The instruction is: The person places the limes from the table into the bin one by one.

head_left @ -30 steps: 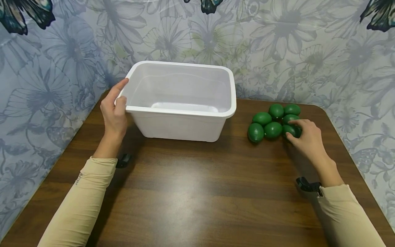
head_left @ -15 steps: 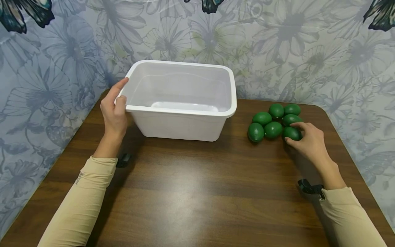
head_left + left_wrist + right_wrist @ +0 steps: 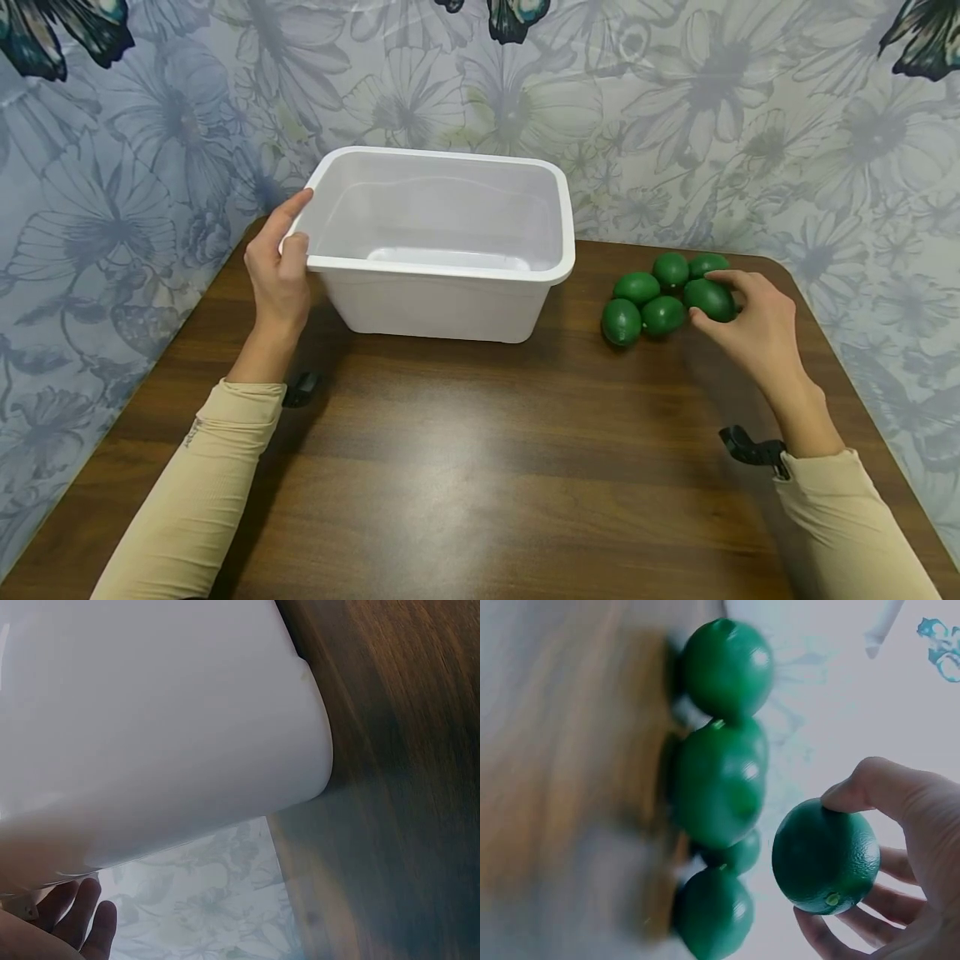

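Observation:
My left hand grips the left end of a white plastic tub, with the thumb and index finger on its rim. In the left wrist view, curled fingers show below the tub's wall. My right hand pinches a green lime between thumb and fingers. The right wrist view shows this lime raised off the table, apart from the others. Several more limes lie grouped on the table just left of it, one partly hidden behind the held lime.
The brown wooden table extends in front of the tub and limes. Behind it stands a wall with floral paper and dark butterfly decorations. The tub's inside shows only its bare white floor.
My right hand has gripped the front right lime and lifted it off the table, so it now covers the lime behind. The left hand and the tub have stayed put.

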Demonstrator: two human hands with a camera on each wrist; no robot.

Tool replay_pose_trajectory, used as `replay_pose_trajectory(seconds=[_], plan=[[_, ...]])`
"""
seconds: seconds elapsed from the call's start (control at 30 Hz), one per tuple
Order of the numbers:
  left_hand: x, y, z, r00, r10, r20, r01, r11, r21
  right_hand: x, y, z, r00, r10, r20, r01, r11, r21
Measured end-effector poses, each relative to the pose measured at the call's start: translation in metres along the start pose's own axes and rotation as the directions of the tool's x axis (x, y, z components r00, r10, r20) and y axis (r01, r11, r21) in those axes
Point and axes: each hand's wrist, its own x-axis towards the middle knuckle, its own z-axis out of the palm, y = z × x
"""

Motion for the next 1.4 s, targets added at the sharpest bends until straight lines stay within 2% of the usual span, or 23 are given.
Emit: replay_pose_trajectory(seconds=[0.17, 0.33, 0.53, 0.67, 0.93, 1.4], plan=[[-0.001, 0.003, 0.0, 1.0, 0.005, -0.002, -0.005, 1.0, -0.001, 0.009, -0.022, -0.002, 0.999, -0.021, -0.03, 0.022, 0.999, 0.037], [0.0, 0.0, -0.001, 1.0, 0.004, -0.006, -0.004, 1.0, 0.003, 0.019, -0.047, -0.001, 0.998, -0.041, -0.049, 0.044, 0.996, 0.077], [-0.003, 0.009, -0.001, 1.0, 0.005, -0.002, -0.005, 1.0, -0.003, 0.027, -0.064, 0.003, 0.995, -0.062, -0.072, 0.07, 0.991, 0.112], [-0.001, 0.001, -0.001, 1.0, -0.004, 0.0, 0.004, 1.0, -0.014, 0.032, -0.076, 0.004, 0.994, -0.074, -0.082, 0.084, 0.988, 0.133], [0.0, -0.013, -0.001, 0.999, -0.03, -0.014, 0.029, 0.995, -0.094, 0.042, -0.1, 0.007, 0.99, -0.094, -0.107, 0.114, 0.974, 0.197], [-0.002, -0.011, 0.0, 1.0, -0.01, -0.026, 0.008, 0.997, -0.083, 0.056, -0.138, 0.019, 0.972, -0.172, -0.159, 0.211, 0.938, 0.276]])
